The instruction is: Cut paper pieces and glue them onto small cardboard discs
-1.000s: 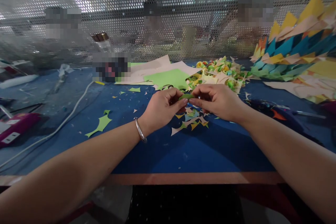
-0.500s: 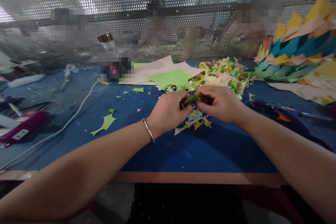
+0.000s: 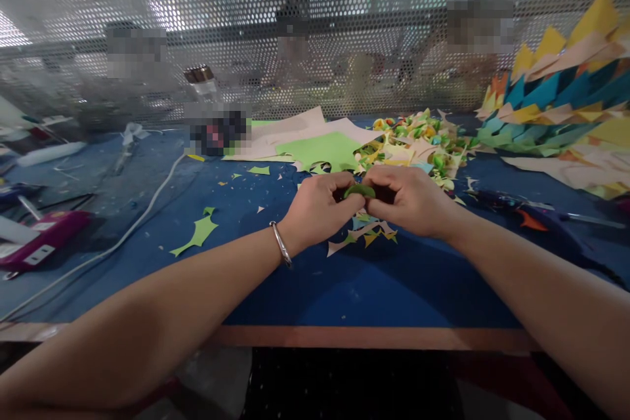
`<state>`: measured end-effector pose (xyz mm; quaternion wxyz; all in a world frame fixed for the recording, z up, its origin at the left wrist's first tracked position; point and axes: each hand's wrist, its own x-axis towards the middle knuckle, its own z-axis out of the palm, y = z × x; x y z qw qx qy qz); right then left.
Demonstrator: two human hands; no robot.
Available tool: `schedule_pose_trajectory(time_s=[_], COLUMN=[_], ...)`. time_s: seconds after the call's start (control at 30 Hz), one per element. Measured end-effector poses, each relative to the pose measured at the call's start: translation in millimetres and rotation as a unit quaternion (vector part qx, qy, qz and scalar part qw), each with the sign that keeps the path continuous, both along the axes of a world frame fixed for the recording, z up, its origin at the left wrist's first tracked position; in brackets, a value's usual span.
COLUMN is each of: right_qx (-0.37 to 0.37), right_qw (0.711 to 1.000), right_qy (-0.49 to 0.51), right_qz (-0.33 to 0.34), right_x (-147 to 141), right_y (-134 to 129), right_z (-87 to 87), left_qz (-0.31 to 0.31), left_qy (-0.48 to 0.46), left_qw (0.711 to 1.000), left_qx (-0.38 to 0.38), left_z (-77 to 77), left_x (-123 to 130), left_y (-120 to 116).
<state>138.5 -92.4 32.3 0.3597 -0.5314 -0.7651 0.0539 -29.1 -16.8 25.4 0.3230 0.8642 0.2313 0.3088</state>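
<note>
A small curved green piece is pinched between my two hands above the blue table. My left hand, with a silver bangle at the wrist, grips it with thumb and fingers from the left. From the right, my right hand closes its fingertips on the same piece. Cut paper scraps lie just below the hands. Behind them are a green paper sheet and a heap of small coloured paper pieces.
At the left are a purple power strip and a white cable. A dark glue gun lies at the right, below layered coloured paper. A perforated metal screen stands behind, with blurred people beyond.
The green piece has turned between my fingertips and shows a rounder face. My right hand has shifted slightly down, and the camera view has moved a little.
</note>
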Motion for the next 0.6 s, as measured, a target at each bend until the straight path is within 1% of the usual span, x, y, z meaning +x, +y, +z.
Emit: schedule_pose_trajectory(time_s=[0.1,0.3,0.47,0.6], right_qx=[0.003,0.018,0.007,-0.015], right_qw=[1.0,1.0,1.0,1.0], right_qy=[-0.011,-0.02,-0.024,-0.012], right_qz=[0.01,0.0,0.003,0.001], right_x=[-2,-2,-3,-3], right_y=[1,1,0,-1], right_z=[-0.4,-3.9,-3.0,-1.8], left_qz=[0.008,0.004,-0.001,0.001], left_qy=[0.013,0.039,0.066,0.074], left_qw=[1.0,0.999,0.997,0.996], left_qx=[-0.009,0.012,0.048,0.058], left_z=[0.8,3.1,7.1,9.8], left_x=[0,-4,-8,-11], left_y=[1,4,2,1])
